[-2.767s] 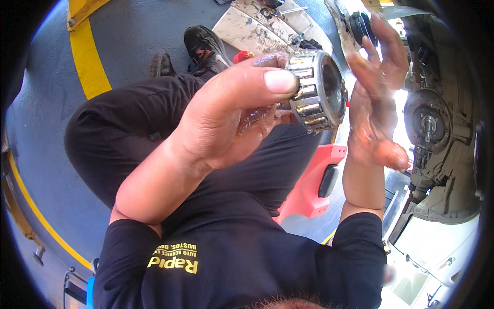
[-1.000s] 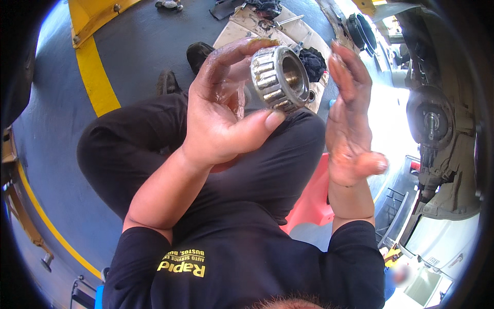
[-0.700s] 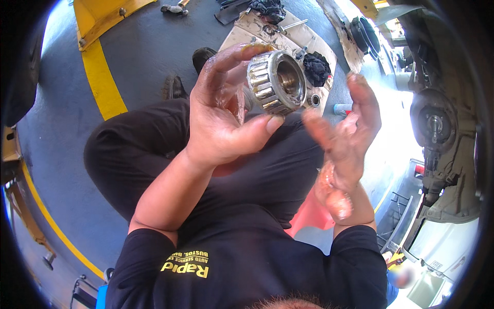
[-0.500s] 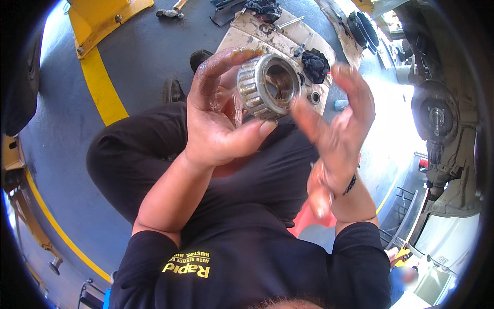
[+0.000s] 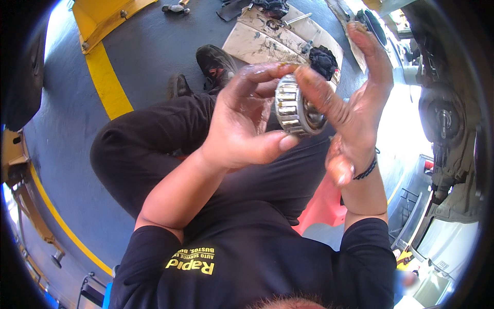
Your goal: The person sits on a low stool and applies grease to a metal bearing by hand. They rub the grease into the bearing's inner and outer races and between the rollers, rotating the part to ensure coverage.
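Observation:
A tapered roller bearing [image 5: 290, 108], steel with a row of rollers round its side, is held up over my lap. My left hand [image 5: 231, 126] grips it by the edge, thumb below and fingers above, with brownish grease smeared on the fingers. My right hand [image 5: 363, 110] reaches over from the right with its fingers spread. One greasy finger of it lies against the bearing's upper right rim and partly hides the bore. Other fingers point upward and hold nothing.
Beyond my feet lies a stained cardboard sheet [image 5: 252, 38] with a crumpled black rag [image 5: 323, 63] and a long metal tool [image 5: 297, 19]. A hammer [image 5: 176, 9] rests near a yellow metal stand [image 5: 105, 18]. At right is a vehicle's wheel hub [image 5: 442, 119]; something red [image 5: 323, 208] shows beneath me.
Both hands have shifted right with the bearing, which has turned so more of its rollers face me. My right finger has moved up onto its rim.

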Available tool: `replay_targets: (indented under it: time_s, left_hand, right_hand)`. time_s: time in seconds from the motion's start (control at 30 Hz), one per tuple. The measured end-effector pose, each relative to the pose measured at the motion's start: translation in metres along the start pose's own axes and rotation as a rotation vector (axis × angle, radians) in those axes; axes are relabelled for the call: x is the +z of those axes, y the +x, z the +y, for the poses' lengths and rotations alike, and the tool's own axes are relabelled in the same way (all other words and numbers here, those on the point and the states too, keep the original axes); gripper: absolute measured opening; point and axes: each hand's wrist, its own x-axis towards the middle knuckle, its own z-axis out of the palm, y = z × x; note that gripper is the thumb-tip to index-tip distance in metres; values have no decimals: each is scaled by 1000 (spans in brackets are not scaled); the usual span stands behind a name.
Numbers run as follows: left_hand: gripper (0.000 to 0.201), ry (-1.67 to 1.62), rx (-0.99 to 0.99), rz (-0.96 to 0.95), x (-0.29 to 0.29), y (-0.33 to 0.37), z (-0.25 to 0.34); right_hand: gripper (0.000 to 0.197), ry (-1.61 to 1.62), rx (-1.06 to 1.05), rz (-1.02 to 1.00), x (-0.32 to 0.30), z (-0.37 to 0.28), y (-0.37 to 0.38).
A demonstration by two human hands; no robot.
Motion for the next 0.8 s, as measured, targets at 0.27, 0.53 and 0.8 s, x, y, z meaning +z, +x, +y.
replay_targets:
  time_s: [0.27, 0.53, 0.8]
  left_hand:
    - [78, 292, 59, 111, 4, 8, 3]
    - [69, 1284, 642, -14, -10, 26, 15]
    - [73, 1327, 523, 18, -2, 22, 21]
  right_hand:
    - [60, 101, 32, 237, 2, 8, -30]
    - [43, 933, 650, 401, 35, -23, -28]
    - [39, 787, 734, 330, 38, -23, -13]
